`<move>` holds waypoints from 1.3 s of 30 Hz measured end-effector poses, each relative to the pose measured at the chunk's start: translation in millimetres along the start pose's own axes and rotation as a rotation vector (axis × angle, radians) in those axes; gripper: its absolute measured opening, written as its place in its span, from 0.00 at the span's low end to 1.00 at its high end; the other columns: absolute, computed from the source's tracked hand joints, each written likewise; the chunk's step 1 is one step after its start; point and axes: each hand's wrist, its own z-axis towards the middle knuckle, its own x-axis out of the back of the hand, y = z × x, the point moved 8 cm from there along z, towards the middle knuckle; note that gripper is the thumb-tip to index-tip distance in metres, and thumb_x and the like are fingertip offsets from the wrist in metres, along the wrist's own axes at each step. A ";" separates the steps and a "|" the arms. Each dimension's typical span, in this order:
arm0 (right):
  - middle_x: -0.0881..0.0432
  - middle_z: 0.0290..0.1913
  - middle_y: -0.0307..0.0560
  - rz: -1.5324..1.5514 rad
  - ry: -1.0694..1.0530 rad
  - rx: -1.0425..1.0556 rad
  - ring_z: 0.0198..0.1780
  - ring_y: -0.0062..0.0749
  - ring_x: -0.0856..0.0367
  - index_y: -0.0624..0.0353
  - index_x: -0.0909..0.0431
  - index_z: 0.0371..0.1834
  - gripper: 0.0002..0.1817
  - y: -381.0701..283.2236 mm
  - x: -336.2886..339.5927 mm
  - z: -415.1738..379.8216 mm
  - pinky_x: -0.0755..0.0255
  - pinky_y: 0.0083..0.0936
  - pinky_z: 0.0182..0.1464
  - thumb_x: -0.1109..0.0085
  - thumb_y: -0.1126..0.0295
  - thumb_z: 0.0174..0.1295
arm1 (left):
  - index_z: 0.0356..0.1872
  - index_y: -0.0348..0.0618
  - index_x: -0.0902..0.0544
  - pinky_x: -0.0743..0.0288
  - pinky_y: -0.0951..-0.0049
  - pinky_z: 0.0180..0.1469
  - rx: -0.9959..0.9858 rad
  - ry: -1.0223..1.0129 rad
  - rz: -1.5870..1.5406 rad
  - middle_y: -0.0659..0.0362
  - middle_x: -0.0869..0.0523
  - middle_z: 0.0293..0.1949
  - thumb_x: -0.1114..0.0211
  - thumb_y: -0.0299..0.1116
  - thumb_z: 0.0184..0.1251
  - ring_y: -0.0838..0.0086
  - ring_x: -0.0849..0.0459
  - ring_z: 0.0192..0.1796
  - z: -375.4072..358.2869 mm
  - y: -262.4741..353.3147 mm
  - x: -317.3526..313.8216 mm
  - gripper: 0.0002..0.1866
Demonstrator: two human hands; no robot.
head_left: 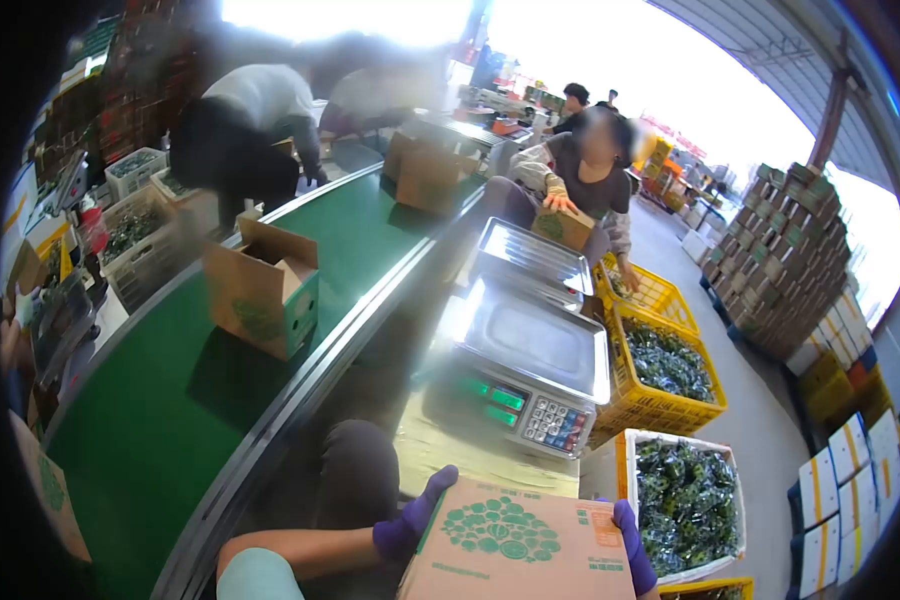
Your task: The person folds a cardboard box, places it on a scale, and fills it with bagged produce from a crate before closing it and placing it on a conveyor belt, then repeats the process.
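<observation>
A brown cardboard box with a green printed pattern is gripped between my two purple-gloved hands at the bottom of the view. My left hand is closed around its left edge, and my right hand holds its right edge; some fingers are hidden. Just beyond the box stands a digital scale with a bare metal pan and green lit display, on a yellowish surface. Right of the box is a white crate filled with dark green goods in clear wrapping.
Left of me runs a green conveyor belt carrying an open cardboard box and more boxes farther along. Yellow crates line the right side. A person in gloves sits beyond the scale; another bends across the belt. Stacked cartons stand right.
</observation>
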 end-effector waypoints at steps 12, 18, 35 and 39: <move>0.27 0.64 0.57 0.247 -0.337 -0.215 0.62 0.41 0.25 0.65 0.38 0.71 0.41 6.8 -54.0 10.4 0.32 0.40 0.66 0.59 0.38 0.70 | 0.71 0.30 0.38 0.37 0.54 0.71 0.043 -0.231 -0.229 0.41 0.31 0.69 0.49 0.66 0.68 0.53 0.28 0.68 4.7 6.2 -11.5 0.47; 0.25 0.60 0.57 0.113 -0.329 -0.091 0.59 0.43 0.24 0.63 0.35 0.66 0.36 -8.1 -54.5 46.6 0.31 0.41 0.62 0.57 0.42 0.69 | 0.71 0.32 0.37 0.35 0.56 0.70 0.020 -0.076 -0.175 0.43 0.29 0.68 0.55 0.64 0.73 0.56 0.28 0.68 24.2 40.2 -18.1 0.43; 0.20 0.49 0.57 -0.696 -0.088 0.262 0.51 0.49 0.20 0.58 0.27 0.55 0.21 53.1 12.5 159.1 0.27 0.42 0.51 0.52 0.54 0.68 | 0.63 0.38 0.27 0.32 0.57 0.66 -0.734 -0.193 1.681 0.45 0.22 0.58 0.34 0.35 0.65 0.54 0.24 0.63 28.2 132.1 -112.0 0.26; 0.19 0.47 0.57 -0.864 -0.040 0.321 0.49 0.50 0.20 0.57 0.25 0.52 0.18 67.1 42.2 161.1 0.26 0.42 0.48 0.50 0.57 0.67 | 0.53 0.37 0.20 0.26 0.62 0.58 -0.831 -0.030 1.913 0.46 0.17 0.50 0.37 0.31 0.65 0.56 0.19 0.54 63.1 147.5 -75.7 0.17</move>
